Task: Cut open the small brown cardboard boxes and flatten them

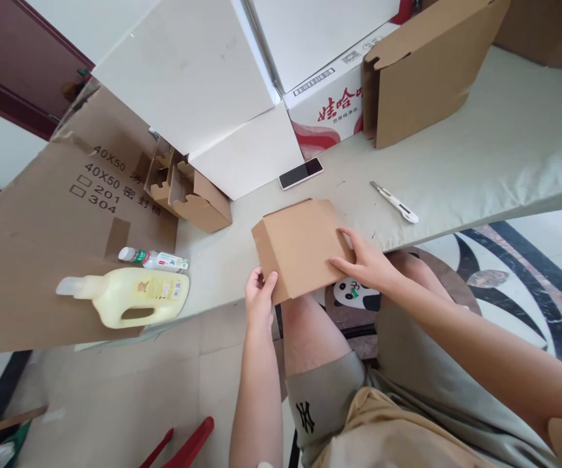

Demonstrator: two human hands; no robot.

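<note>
A small brown cardboard box (305, 247) lies between my hands at the table's front edge, its near end jutting over my lap. My left hand (260, 296) grips its near left corner, thumb on top and fingers curled at the side, partly hidden. At the box's right side, my right hand (361, 260) holds the edge, with the thumb on the top face and the index finger stretched along the far right corner. Right of the box lies a white utility knife (395, 203), its blade end pointing away from me. Behind the box is a phone (301, 173) with a dark screen.
White boxes (242, 159) and a printed water carton (330, 110) stand behind. A larger cardboard box (417, 81) is at the back right. Small open cardboard boxes (205, 201), a clear bottle (157, 259) and a yellow detergent jug (139, 296) occupy the left, beside a big carton (80, 227).
</note>
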